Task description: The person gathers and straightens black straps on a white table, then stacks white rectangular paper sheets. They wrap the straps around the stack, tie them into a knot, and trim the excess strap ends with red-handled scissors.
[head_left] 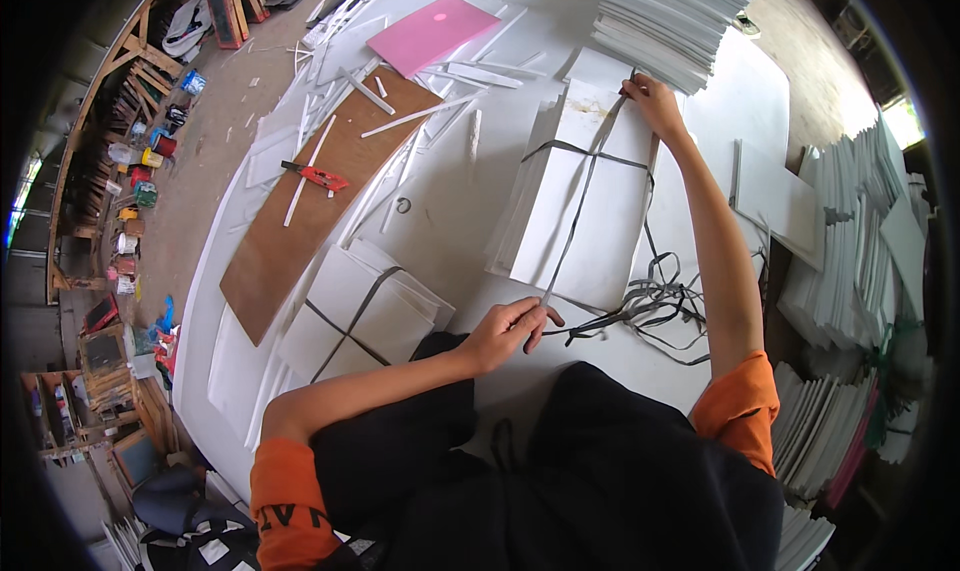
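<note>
A stack of white boards lies in front of me, with a dark flat strap crossing over its top in two directions. At the stack's near end my left hand pinches the strap, fingers closed on it. My right hand grips the strap at the far end, by the corner of the stack, fingers closed. Loose strap lies in a tangled heap to the right of the near end. Left of my left forearm sits another white bundle, tied crosswise with the same kind of strap.
A red cutter knife rests on a long brown board among white offcut strips. Beyond them lies a pink sheet. A tall pile of white sheets stands at the far side, more stacks at the right. Paint pots line the left.
</note>
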{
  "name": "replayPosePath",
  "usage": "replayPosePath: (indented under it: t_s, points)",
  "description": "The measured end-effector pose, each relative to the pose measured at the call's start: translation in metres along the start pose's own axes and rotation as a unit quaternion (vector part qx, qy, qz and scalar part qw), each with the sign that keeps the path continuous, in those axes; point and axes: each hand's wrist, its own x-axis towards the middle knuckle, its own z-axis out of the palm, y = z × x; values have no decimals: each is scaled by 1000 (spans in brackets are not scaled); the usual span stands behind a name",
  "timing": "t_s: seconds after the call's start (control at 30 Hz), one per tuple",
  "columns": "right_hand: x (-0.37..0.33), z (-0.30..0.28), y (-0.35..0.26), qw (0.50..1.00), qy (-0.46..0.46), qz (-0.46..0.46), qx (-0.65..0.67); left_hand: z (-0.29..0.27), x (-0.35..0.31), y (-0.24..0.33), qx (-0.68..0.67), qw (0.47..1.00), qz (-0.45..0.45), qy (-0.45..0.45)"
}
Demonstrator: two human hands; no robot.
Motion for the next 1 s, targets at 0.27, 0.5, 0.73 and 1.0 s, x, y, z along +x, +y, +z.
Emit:
replayPosePath:
  t_s: [0.27,0.5,0.73,1.0]
  points:
    - [3,1,6,998,-47,33,-25,3,21,-62,82,989,42,117]
    - [3,-1,7,997,-73,23,-10,4,23,-70,150,972,30,180]
    - [19,-1,44,997,-17,53,-54,-22,43,-87,221,944,84,229]
    - [-22,-34,48,978,19,205,44,-101,106,-42,197,908,170,327]
